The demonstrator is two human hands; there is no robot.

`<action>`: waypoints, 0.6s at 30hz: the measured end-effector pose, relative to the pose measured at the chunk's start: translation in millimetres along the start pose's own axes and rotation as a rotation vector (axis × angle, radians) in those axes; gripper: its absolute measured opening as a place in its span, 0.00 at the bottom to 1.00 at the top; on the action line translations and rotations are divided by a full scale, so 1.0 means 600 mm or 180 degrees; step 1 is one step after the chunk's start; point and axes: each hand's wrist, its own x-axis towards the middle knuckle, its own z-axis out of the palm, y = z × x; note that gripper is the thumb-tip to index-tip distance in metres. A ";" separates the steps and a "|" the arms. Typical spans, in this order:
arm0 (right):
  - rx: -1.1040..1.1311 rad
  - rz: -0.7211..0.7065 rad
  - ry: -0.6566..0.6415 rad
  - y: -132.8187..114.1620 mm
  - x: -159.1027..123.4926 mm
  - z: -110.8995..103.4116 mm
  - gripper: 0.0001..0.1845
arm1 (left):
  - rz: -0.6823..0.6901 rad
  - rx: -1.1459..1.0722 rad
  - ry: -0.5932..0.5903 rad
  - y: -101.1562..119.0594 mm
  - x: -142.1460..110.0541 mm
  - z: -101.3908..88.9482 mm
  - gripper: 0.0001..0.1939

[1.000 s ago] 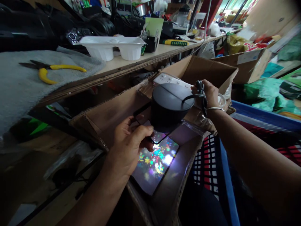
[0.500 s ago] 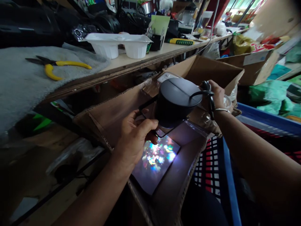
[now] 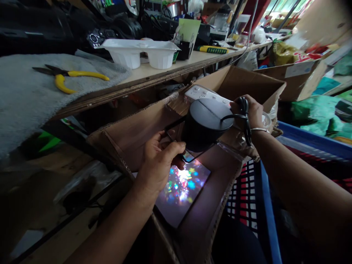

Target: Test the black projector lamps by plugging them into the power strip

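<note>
My left hand (image 3: 161,163) is closed on the lower edge of a black round projector lamp (image 3: 205,123), held face down over an open cardboard box (image 3: 129,134). The lamp throws a patch of coloured light (image 3: 183,183) onto the box floor. My right hand (image 3: 251,110) is closed around the lamp's coiled black cable (image 3: 243,110) at the lamp's right side, above a white power strip (image 3: 205,93) lying on the box's far flap.
A wooden shelf (image 3: 154,77) runs behind the box, carrying yellow-handled pliers (image 3: 70,77) on a grey cloth, a white two-cup tray (image 3: 141,51) and assorted clutter. A blue crate edge (image 3: 265,205) and red checked fabric (image 3: 243,194) lie to the right.
The lamp tipped up and back down slightly in my hands. The coloured light pattern on the box floor changed shape. Both hands kept their grip.
</note>
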 end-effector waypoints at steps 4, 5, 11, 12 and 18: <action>-0.0018 0.0009 -0.0087 -0.005 0.000 -0.005 0.22 | -0.0012 0.0006 0.0028 -0.003 0.000 -0.002 0.19; -0.0019 0.0029 -0.0093 -0.006 0.000 -0.005 0.22 | -0.0016 0.0016 0.0026 -0.003 0.000 -0.002 0.19; -0.0142 0.0065 -0.0148 -0.010 0.002 -0.007 0.22 | -0.0039 0.0029 -0.0018 -0.004 -0.001 -0.003 0.19; -0.0149 0.0084 -0.0173 -0.011 0.002 -0.008 0.21 | -0.0039 0.0028 -0.0014 -0.004 -0.001 -0.003 0.19; -0.0072 0.0107 -0.0146 -0.011 0.001 -0.008 0.19 | -0.0056 0.0009 -0.0025 -0.004 -0.002 -0.003 0.20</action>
